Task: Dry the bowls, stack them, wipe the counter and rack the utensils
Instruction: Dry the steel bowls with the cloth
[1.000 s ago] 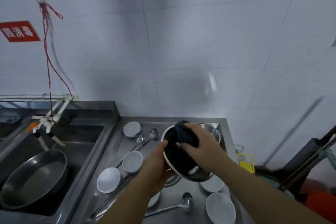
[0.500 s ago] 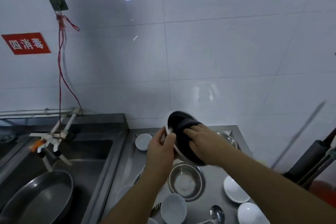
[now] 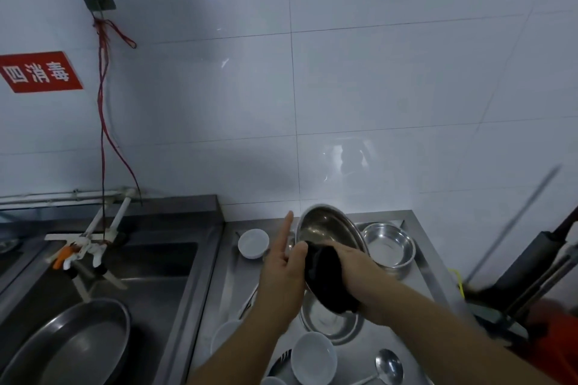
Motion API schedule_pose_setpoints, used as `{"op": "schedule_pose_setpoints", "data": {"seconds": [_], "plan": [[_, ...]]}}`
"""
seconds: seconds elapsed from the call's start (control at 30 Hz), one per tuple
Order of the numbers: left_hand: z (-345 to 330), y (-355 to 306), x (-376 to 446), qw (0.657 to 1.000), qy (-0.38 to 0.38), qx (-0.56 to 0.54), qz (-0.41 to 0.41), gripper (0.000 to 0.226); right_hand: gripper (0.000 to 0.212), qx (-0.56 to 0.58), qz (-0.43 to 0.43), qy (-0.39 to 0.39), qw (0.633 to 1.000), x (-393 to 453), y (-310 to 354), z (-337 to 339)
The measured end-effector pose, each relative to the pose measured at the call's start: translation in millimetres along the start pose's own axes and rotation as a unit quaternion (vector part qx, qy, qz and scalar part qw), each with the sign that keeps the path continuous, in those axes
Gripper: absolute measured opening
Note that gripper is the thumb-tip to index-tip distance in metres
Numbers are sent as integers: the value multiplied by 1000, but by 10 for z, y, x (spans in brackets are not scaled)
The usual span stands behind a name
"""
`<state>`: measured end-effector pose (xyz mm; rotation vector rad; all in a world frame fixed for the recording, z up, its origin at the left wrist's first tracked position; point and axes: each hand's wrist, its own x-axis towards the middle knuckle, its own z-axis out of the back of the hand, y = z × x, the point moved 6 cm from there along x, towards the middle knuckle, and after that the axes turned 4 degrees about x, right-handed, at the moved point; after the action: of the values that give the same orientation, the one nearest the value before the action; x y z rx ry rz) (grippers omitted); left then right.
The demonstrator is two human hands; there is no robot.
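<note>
I hold a steel bowl (image 3: 325,228) tilted on edge above the counter (image 3: 419,287), its shiny inside facing me. My left hand (image 3: 281,278) grips its left rim, thumb on the edge and index finger pointing straight up. My right hand (image 3: 359,272) presses a bunched black cloth (image 3: 325,281) into the bowl's lower half. Two more steel bowls sit on the counter, one at the back right (image 3: 389,244) and one under the held bowl (image 3: 331,320). Small white bowls (image 3: 253,242) (image 3: 312,356) and a ladle (image 3: 387,362) lie around them.
To the left is a deep sink (image 3: 162,284) with a large steel pan (image 3: 68,344) and a white tap (image 3: 90,247). A tiled wall runs close behind. Off the counter's right edge lean dark mop handles (image 3: 531,259).
The cloth and my right hand have slid from the bowl's middle down to its lower half, baring the upper inside. My left index finger has straightened. The view has tilted up.
</note>
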<state>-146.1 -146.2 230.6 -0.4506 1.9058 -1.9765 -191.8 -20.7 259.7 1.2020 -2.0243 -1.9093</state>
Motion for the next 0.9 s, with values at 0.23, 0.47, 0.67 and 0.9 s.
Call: {"op": "schedule_pose_setpoints", "data": {"seconds": [0.23,0.47,0.67,0.9], "plan": [[-322,69,-81,991,49,-99,76,47,32,275,-14,-63,959,281,-122,148],[-473,3,-22,983,5,-166,77,43,35,-567,308,-113,756,430,486,558],[-465,-160,168,988,-31,-146,37,47,33,-671,151,-81,721,449,504,688],[-605,66,100,974,-18,-198,106,37,27,-68,34,70,995,164,205,575]]}}
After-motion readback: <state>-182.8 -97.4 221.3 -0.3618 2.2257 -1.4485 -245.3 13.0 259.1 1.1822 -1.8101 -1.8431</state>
